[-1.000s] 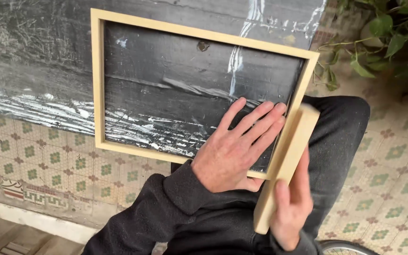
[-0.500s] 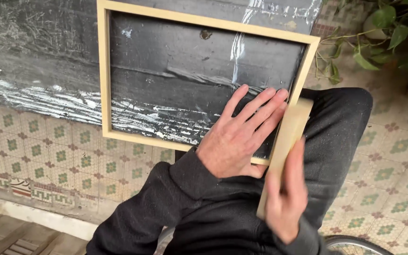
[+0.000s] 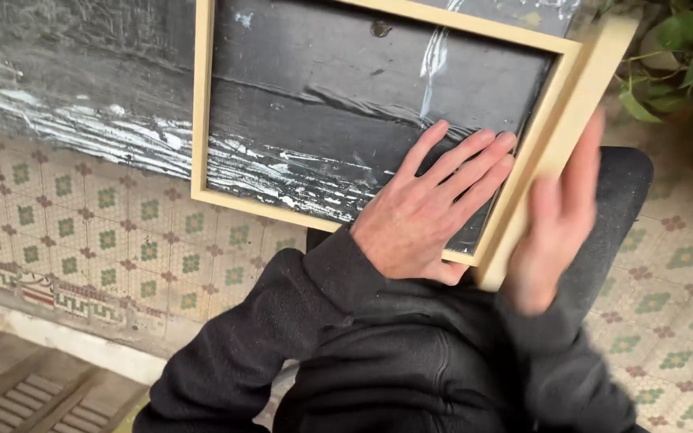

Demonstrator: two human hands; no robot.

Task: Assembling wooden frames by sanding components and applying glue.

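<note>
Pale wooden frame point(image 3: 200, 120), dark streaked panel point(image 3: 314, 104) inside, propped on lap. Left hand point(image 3: 427, 216) flat, fingers spread on panel. Right hand point(image 3: 559, 216) blurred, against loose wooden strip point(image 3: 579, 120); grasp unclear.

Home patio: patterned floor tiles point(image 3: 106, 232), potted greenery point(image 3: 683, 56).

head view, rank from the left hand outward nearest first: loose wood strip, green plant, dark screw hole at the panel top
From the left hand:
1. Loose wood strip, just right of its fingertips.
2. Dark screw hole, above, at the panel's top.
3. Green plant, far top right corner.
</note>
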